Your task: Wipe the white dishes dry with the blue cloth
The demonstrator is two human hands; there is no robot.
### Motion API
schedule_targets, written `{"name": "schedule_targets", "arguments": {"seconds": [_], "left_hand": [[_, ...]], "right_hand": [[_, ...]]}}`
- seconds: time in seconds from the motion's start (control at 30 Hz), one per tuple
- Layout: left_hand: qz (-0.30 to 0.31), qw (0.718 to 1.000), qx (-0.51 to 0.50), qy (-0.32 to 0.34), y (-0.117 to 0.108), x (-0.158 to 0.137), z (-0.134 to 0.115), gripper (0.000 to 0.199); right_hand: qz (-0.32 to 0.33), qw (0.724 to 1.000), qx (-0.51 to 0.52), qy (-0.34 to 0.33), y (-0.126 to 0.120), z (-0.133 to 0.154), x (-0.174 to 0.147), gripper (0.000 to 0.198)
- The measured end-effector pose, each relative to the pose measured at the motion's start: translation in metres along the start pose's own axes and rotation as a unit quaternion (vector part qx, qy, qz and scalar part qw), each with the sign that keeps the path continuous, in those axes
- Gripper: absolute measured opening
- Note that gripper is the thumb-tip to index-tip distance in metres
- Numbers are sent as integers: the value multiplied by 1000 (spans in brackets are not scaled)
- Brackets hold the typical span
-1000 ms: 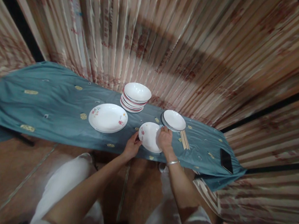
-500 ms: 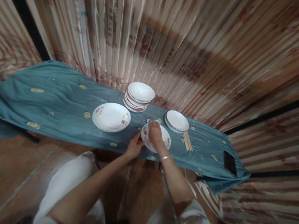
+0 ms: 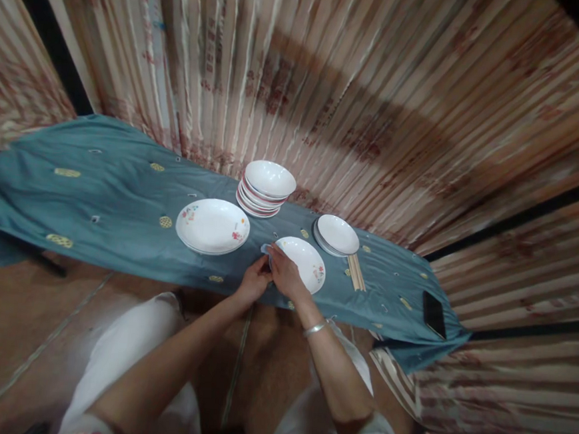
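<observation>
A round white plate with floral sprigs lies near the table's front edge. At its left rim is my left hand, fingers closed on the edge. My right hand reaches over the left part of the plate, closed around a small pale bluish cloth that pokes out past the fingertips at the rim. Both hands meet there, and the right one hides part of the plate. Left of them sits a stack of larger oval floral plates.
Behind stands a stack of white bowls with red-rimmed dishes beneath. To the right are stacked small white dishes, wooden chopsticks and a black phone. A teal cloth covers the narrow table; a curtain hangs right behind it.
My right hand has moved with the cloth from the plate's upper middle to its left rim, close against my left hand. The view has shifted slightly.
</observation>
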State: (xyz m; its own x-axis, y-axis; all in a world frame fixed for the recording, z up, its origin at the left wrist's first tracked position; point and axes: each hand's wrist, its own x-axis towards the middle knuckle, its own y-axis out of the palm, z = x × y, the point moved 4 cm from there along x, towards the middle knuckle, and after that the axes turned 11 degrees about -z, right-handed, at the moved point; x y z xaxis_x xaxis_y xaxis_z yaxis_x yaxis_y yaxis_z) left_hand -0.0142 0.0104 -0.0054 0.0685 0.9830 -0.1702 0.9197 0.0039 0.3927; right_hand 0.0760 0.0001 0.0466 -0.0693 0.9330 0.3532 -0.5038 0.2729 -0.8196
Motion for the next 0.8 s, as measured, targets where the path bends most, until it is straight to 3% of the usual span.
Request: {"name": "schedule_targets", "arguments": {"seconds": [0.13,0.27,0.6,0.8], "left_hand": [[34,999,-26,1,-3,0,-8,39],[20,1000,-5,2,-7,-1,-9,40],[-23,999,15,20,-8,2,-5,35],[-10,1000,-2,11,-2,4,3,44]], "right_hand": [[4,1000,9,-17,-4,12,-12,48],[-2,999,-6,-37,-8,17,-30,52],[-79,984,-101,-125,-24,6,-94,62],[-104,979,-122,-127,-41,-6,-119,68]]}}
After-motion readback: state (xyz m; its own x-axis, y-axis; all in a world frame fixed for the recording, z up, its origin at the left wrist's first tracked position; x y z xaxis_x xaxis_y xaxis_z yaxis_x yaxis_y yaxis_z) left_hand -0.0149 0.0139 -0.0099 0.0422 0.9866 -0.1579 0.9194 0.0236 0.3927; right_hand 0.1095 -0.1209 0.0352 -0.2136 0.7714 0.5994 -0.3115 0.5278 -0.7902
